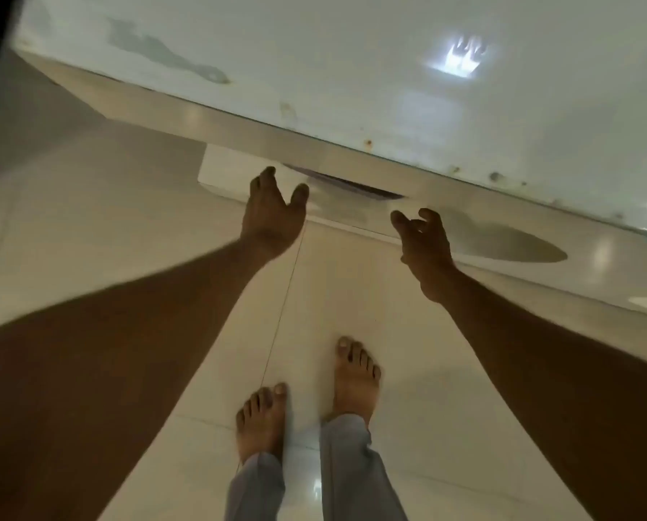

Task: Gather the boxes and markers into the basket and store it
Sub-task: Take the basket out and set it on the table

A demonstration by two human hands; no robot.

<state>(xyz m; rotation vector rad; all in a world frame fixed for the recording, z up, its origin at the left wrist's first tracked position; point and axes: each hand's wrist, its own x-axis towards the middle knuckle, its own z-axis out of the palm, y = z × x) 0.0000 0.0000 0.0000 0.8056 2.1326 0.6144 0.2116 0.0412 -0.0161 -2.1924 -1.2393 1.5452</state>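
Note:
My left hand [273, 216] is stretched out in front of me with its fingers spread and nothing in it. My right hand [425, 244] is also held forward, fingers apart and slightly curled, empty. Both hover over the floor just in front of the near edge of a white table [314, 50]. A dark ribbed thing [346, 184] shows under the table edge between my hands; I cannot tell what it is. No boxes, markers or basket are clearly visible.
The glossy white table top fills the upper half, with stains along its near edge [370, 144]. Its white leg or base [224, 174] stands under it. My bare feet [355, 377] stand on pale floor tiles [89, 238].

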